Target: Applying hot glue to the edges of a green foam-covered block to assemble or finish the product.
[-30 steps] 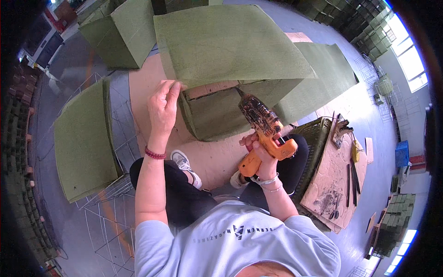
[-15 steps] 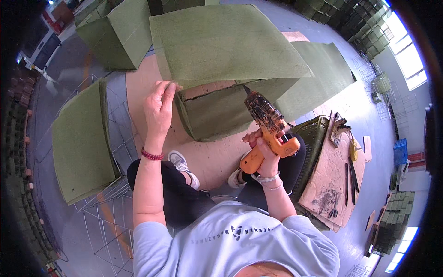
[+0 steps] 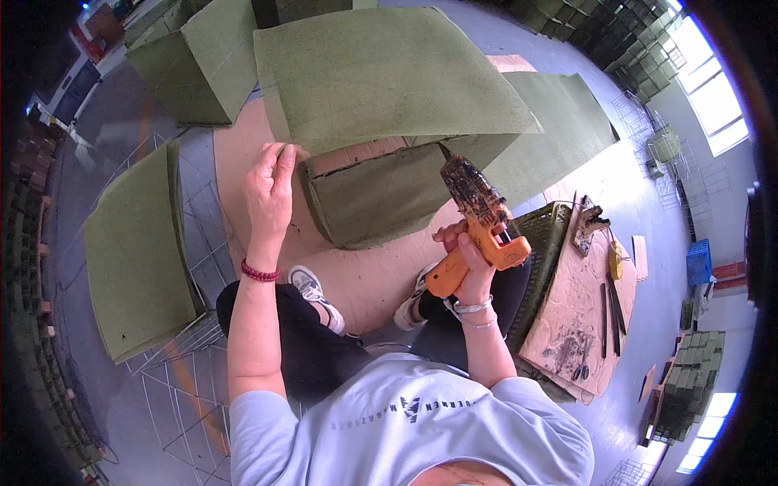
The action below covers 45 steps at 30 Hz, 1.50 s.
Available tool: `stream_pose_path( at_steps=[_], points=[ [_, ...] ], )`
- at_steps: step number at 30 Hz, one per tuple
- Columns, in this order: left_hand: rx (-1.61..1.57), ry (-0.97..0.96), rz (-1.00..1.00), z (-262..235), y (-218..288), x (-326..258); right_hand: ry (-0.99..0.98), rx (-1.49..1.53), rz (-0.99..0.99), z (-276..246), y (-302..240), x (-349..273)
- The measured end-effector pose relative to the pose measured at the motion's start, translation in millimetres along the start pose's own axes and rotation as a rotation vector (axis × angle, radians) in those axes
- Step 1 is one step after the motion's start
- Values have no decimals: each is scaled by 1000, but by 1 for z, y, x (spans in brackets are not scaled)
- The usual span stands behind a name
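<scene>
My left hand (image 3: 270, 194) pinches the near left corner of a thin green sheet (image 3: 389, 77). That sheet lies tilted over a green box (image 3: 385, 202), whose near top edge carries a dark, uneven line. In my right hand (image 3: 478, 271) is an orange glue gun (image 3: 504, 249), its front half crusted with dark residue. The gun's nozzle points up and away, close to the box's near right edge and just below the sheet's edge. Most of the box's opening is hidden under the sheet.
Flat cardboard (image 3: 239, 174) covers the floor under the box. Stacked green panels (image 3: 138, 251) rest on a wire frame (image 3: 182, 389) at left. Another green box (image 3: 198, 61) stands behind. At right, a crate (image 3: 545, 243) bears stained cardboard (image 3: 559, 316), dark strips (image 3: 613, 312) and scissors (image 3: 580, 373).
The glue gun in my right hand has shifted slightly right, its nozzle moving along the box's near edge. My left hand keeps its pinch on the sheet; the whole view has slid slightly.
</scene>
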<state>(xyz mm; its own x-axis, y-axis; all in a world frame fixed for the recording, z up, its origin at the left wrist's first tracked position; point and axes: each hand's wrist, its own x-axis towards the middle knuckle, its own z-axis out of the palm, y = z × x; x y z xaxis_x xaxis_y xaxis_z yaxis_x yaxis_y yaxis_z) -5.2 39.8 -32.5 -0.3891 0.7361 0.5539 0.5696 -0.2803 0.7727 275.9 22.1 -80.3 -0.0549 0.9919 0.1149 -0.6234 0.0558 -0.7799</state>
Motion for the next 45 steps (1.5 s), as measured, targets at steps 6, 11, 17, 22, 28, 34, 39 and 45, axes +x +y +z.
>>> stream_pose_path(
  at_steps=[6,11,17,22,28,34,39,45],
  points=[
    [6,21,35,4,-4,1,-5,-2,-23,-9,0,4],
    [-15,-1,-3,1,-3,0,31,11,-5,-8,0,4],
    [-23,3,-4,2,-2,1,31,24,-34,-15,-3,8],
    [-60,-49,-87,-1,-1,-1,58,-47,-41,-23,-5,12],
    [-32,-50,-99,0,2,1,34,-13,-40,-17,-8,14],
    [-101,27,4,4,-12,1,66,-28,-52,-25,-4,18],
    [-44,1,-19,3,-3,2,63,-55,-52,-30,-10,19],
    [-61,36,9,5,-7,3,61,-33,-41,-28,-8,20]
  ],
)
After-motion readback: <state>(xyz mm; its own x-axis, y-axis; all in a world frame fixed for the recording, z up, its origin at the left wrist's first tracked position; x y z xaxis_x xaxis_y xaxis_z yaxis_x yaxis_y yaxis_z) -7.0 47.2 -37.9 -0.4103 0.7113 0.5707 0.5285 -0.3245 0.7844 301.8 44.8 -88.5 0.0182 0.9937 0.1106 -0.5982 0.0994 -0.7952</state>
